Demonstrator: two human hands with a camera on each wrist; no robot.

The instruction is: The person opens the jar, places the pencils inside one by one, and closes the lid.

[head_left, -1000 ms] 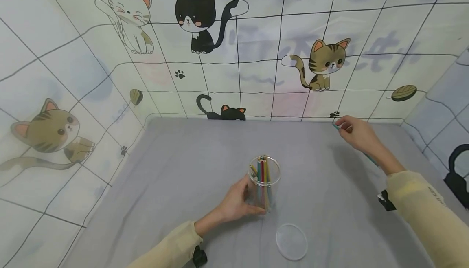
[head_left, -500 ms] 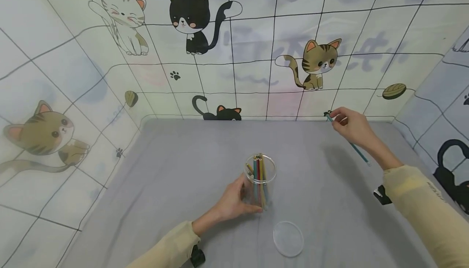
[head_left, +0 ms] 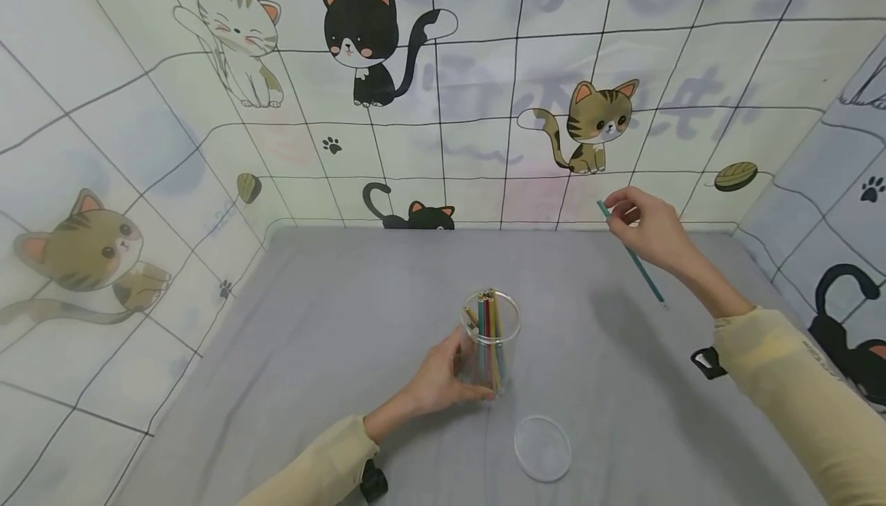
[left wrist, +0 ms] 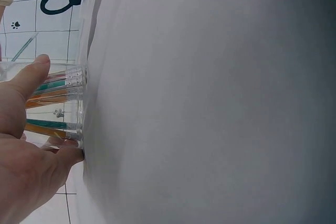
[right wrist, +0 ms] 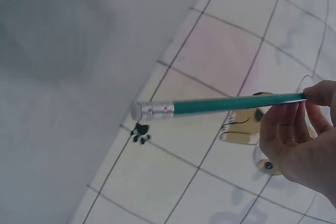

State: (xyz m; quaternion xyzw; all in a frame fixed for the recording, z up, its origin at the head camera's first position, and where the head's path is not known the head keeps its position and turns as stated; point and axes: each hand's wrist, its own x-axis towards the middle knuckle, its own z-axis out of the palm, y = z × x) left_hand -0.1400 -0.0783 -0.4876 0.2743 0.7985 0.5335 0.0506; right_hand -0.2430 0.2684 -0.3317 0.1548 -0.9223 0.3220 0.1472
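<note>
With thumb and fingers curled round its lower side, my left hand [head_left: 439, 375] grips a clear jar [head_left: 508, 331] standing on the grey cloth. Several pencils [head_left: 490, 337] in yellow, teal and red lean inside it. In the left wrist view, the pencils' metal ends [left wrist: 73, 80] show near the jar's bottom. My right hand [head_left: 647, 225] pinches a green pencil [head_left: 644, 271] near its upper end, raised above the cloth at the right. Its ferrule and eraser end [right wrist: 152, 110] points away from the fingers in the right wrist view.
A clear round lid [head_left: 543, 449] lies flat on the grey cloth [head_left: 332, 321], in front of the jar. Behind the cloth rises a white wall sheet [head_left: 477, 144] with grid lines and cartoon cats. Similar sheets stand at left and right.
My right hand has risen and shifted left with the green pencil, which now shows more of its length. The left hand still holds the jar. The head view has shifted slightly.
</note>
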